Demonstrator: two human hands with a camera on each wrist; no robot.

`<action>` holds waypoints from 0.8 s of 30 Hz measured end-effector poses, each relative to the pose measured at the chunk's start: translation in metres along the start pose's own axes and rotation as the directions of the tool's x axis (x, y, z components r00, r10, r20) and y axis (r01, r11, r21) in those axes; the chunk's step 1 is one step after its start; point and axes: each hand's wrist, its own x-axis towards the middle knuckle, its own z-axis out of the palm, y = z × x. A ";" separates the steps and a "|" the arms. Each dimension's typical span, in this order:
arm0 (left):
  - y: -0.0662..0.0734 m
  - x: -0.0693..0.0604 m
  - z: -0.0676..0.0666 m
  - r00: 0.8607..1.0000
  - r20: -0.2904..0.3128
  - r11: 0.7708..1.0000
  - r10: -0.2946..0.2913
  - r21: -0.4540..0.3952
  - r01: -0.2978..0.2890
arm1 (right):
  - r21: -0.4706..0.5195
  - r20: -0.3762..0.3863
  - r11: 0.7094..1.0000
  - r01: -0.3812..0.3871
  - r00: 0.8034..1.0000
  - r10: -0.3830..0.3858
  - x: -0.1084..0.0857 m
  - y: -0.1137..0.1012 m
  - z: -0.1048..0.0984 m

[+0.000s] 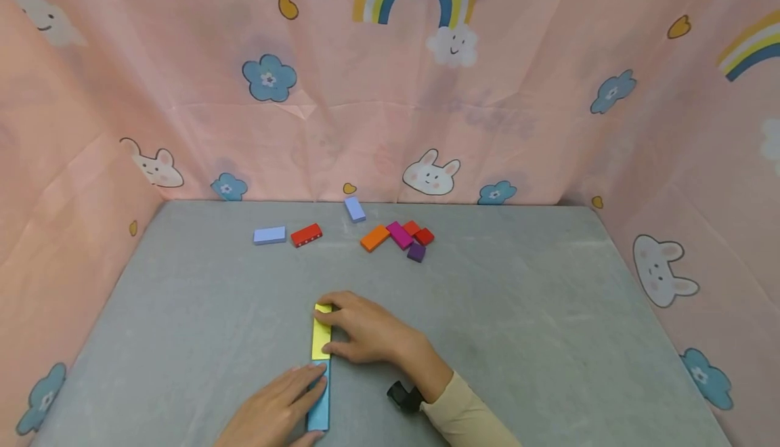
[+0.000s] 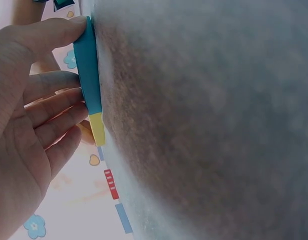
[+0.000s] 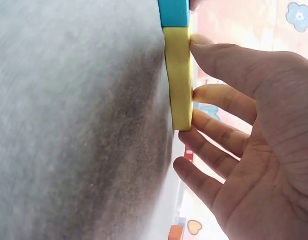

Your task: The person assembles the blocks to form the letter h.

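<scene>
A yellow block (image 1: 321, 337) and a light blue block (image 1: 319, 406) lie end to end in a line, touching, on the grey table (image 1: 201, 338). My right hand (image 1: 372, 332) holds the yellow block (image 3: 179, 80), thumb near the joint and fingertips round its far end. The blue block (image 2: 88, 70) is held by my left hand (image 1: 271, 406), with the thumb at its near end and fingers along its top near the joint. In the left wrist view the left hand (image 2: 33, 110) has its fingers spread; the right wrist view shows the right hand (image 3: 264, 120) beside the yellow block.
Farther back on the table lie a pale blue block (image 1: 269, 235), a red block (image 1: 307, 235), another pale blue block (image 1: 355, 209), an orange block (image 1: 374, 238), a magenta block (image 1: 399, 236), a purple block (image 1: 416, 252) and small red pieces (image 1: 424, 236). A pink patterned cloth (image 1: 341, 129) surrounds the table.
</scene>
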 end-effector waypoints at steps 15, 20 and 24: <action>-0.001 0.003 -0.004 1.000 0.018 1.000 -0.008 0.026 0.008 | 0.017 -0.026 1.000 0.004 1.000 -0.003 0.001 0.001 -0.001; 0.000 0.006 -0.009 0.988 0.136 0.996 -0.072 -0.051 0.080 | 0.023 -0.015 1.000 0.001 1.000 0.000 0.001 0.001 -0.002; -0.001 0.008 -0.010 0.995 0.078 0.996 -0.064 -0.053 0.069 | 0.053 -0.013 0.999 0.006 1.000 -0.005 0.001 0.002 -0.003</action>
